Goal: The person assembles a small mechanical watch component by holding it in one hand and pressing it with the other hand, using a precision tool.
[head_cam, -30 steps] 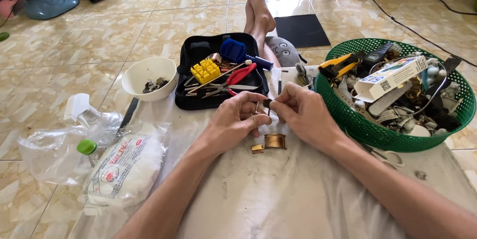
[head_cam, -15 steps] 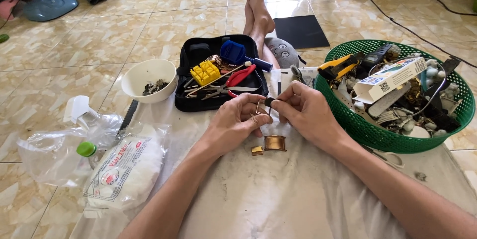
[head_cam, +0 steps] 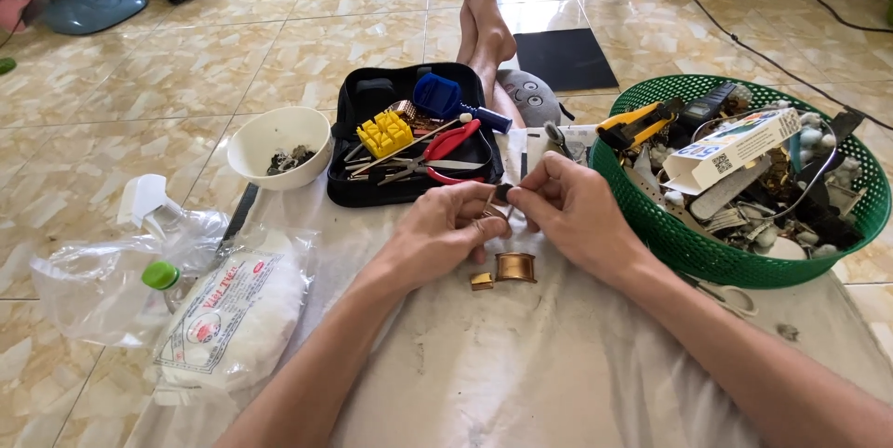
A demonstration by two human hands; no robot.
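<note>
Both hands meet over the pale cloth [head_cam: 558,364] spread on the floor. The left hand [head_cam: 442,234] and right hand [head_cam: 572,215] each have a grip pressed together on the same small dark piece [head_cam: 503,193], thumb and forefinger pinching it from either side; too small to tell what it is. Just below, at six o'clock from the hands, a gold band segment [head_cam: 514,267] and a smaller gold bit [head_cam: 481,280] lie on the cloth. At twelve o'clock sits an open black tool case [head_cam: 358,189] with red pliers [head_cam: 451,143] and a yellow block [head_cam: 385,133]. At three o'clock stands a green basket [head_cam: 688,253] full of odds and ends. At ten o'clock is a white bowl [head_cam: 279,141]; at eight o'clock, a white filled bag [head_cam: 233,318].
</note>
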